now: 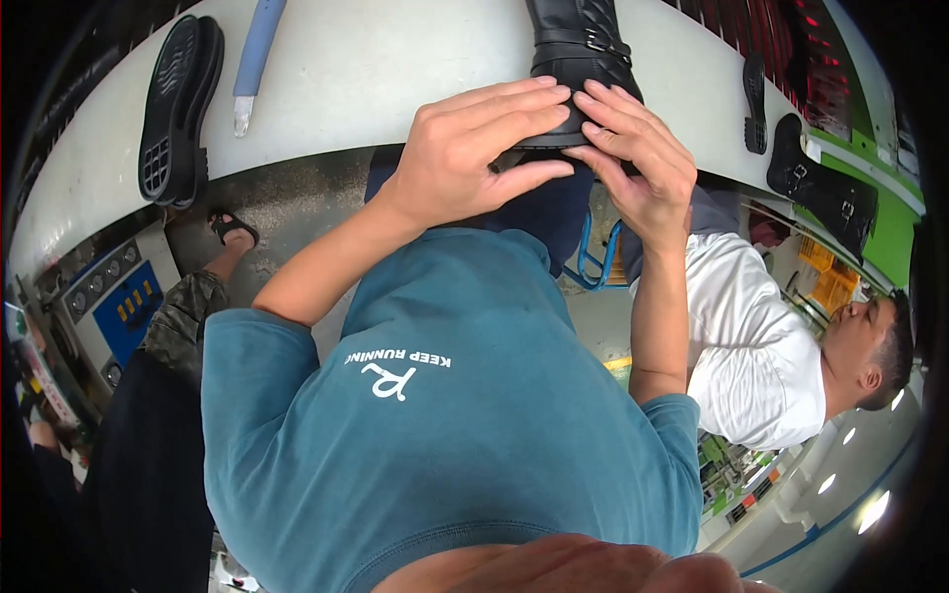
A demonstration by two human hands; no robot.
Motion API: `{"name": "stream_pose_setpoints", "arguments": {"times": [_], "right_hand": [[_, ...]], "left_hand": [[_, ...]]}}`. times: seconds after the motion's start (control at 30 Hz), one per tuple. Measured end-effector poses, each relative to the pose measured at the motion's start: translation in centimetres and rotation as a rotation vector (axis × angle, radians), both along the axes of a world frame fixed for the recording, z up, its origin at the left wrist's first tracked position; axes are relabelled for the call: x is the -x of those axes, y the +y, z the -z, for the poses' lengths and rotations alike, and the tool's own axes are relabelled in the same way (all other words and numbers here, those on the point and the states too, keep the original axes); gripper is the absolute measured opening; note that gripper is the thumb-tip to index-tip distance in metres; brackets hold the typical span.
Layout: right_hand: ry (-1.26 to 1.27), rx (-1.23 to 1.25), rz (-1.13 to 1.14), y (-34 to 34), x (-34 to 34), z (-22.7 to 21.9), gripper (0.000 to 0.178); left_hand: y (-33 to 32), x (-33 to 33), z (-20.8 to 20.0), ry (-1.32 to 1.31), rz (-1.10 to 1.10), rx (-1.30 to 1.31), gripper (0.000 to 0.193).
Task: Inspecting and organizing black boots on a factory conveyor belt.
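Observation:
A black boot (578, 67) with a buckled strap rests at the table edge in front of me, its toe toward me. My left hand (474, 143) lies over the left side of the toe, fingers stretched along the upper and thumb lower, near the sole edge. From the other side, my right hand (647, 158) curves its fingers over the toe, with the thumb down by the sole. Both hands cup the toe end between fingers and thumbs. Parts of the toe and sole are hidden behind them.
Black shoe soles (176, 109) and a blue-handled tool (259, 54) with a pale tip lie left on the white table (336, 69). To the right are another sole (754, 104) and a black boot (820, 188). A person in a white shirt (756, 336) sits close on the right.

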State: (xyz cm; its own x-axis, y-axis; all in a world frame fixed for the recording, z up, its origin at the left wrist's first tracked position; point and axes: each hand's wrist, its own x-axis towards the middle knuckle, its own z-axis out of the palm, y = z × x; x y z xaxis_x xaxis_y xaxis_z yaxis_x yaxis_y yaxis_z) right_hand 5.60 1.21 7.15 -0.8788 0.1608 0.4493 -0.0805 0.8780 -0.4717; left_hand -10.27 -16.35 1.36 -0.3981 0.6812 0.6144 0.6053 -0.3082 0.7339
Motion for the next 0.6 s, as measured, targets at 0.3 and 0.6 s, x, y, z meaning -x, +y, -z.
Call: {"name": "stream_pose_setpoints", "arguments": {"times": [0.3,0.6], "right_hand": [[-0.296,0.326,-0.110,3.9,1.5,-3.5,0.029],[-0.501,0.077,0.524,7.1,-10.8,-14.5,0.029]], "left_hand": [[2.0,0.3,-1.0,-0.046,0.027,0.018,0.029],[1.9,-0.3,-2.2,-0.081,0.063,0.131,0.030]]}}
